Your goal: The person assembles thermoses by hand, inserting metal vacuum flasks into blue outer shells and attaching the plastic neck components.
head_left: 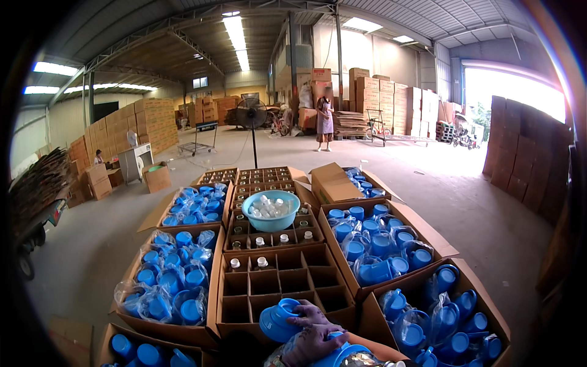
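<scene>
Here, near bottom centre: one gloved hand (312,333), fingers curled over a blue plastic cup (278,319), clamped on its rim. Which hand, cannot tell. Cup sits just left of the hand, above the near edge of the divided carton (278,284).

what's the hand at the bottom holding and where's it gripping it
A gloved hand, which side unclear, holds a blue plastic cup-shaped lid tipped on its side, fingers curled over its rim. It is above the brown cardboard divider box.
</scene>
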The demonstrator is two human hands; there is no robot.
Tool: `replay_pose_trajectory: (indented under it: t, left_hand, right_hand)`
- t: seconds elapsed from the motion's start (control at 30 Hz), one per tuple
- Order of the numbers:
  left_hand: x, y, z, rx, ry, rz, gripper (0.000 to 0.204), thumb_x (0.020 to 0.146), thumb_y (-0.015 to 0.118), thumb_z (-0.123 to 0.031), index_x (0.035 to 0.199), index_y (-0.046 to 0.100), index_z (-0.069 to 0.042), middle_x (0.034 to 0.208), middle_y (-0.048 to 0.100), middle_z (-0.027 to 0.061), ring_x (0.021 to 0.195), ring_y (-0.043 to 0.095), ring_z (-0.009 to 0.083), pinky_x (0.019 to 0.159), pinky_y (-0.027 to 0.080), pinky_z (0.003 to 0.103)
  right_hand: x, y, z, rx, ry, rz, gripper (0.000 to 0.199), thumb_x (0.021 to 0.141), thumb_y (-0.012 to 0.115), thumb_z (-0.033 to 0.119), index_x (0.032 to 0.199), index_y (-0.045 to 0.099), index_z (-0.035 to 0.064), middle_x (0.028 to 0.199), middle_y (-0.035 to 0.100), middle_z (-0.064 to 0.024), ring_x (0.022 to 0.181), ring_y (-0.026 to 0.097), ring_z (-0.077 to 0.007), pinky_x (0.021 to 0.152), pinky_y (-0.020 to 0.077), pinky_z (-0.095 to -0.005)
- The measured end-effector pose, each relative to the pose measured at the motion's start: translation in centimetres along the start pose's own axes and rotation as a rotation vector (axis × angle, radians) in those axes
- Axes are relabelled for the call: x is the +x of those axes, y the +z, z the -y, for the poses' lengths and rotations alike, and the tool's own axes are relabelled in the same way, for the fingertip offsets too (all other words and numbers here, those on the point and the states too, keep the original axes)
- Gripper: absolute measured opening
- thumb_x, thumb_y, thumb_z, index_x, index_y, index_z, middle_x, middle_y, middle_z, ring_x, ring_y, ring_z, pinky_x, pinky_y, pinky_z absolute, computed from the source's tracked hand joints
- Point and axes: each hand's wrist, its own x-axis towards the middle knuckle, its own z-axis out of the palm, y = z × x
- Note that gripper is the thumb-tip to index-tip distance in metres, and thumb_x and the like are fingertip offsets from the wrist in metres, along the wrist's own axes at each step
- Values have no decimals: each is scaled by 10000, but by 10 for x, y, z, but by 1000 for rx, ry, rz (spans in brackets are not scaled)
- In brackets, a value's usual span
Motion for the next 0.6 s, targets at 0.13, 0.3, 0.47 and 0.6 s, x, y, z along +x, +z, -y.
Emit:
replay_pose_trajectory:
  t: [0.13, 0.3, 0.47, 0.6]
  left_hand:
    - [-1, -2, 11, 40, 39, 41, 635, 1029, 529, -565, 1214, 753, 0, 1273, 659, 263, 1256, 626, 341, 1153, 411, 498]
    - [2, 2, 14, -37, -16, 90, 657, 1027, 518, -591, 1222, 753, -9, 1253, 676, 252, 1267, 627, 346, 1153, 425, 488]
    - [-6, -2, 12, -20, -122, 68, 698, 1019, 512, -628, 1255, 741, -13, 1262, 679, 248, 1256, 636, 354, 1169, 417, 489]
    - [1, -2, 6, -53, -206, 152, 713, 1014, 508, -646, 1267, 739, -21, 1304, 665, 251, 1271, 628, 366, 1174, 411, 502]
  right_hand:
    - [2, 8, -25, -66, -308, -11, 551, 944, 772, 367, 1404, 621, 103, 1371, 515, -173, 1293, 527, -412, 1091, 464, -518]
    - [-2, 6, -56, -199, -337, -8, 450, 980, 689, 267, 1424, 624, 286, 1324, 508, -161, 1231, 506, -441, 1038, 465, -559]
    - [14, 12, -3, -11, 144, 33, 470, 937, 775, 328, 1358, 658, 154, 1335, 509, -152, 1282, 519, -371, 1065, 477, -500]
    - [18, 0, 34, 39, 435, 10, 535, 885, 843, 392, 1250, 694, 30, 1361, 504, -152, 1330, 518, -306, 1100, 474, -445]
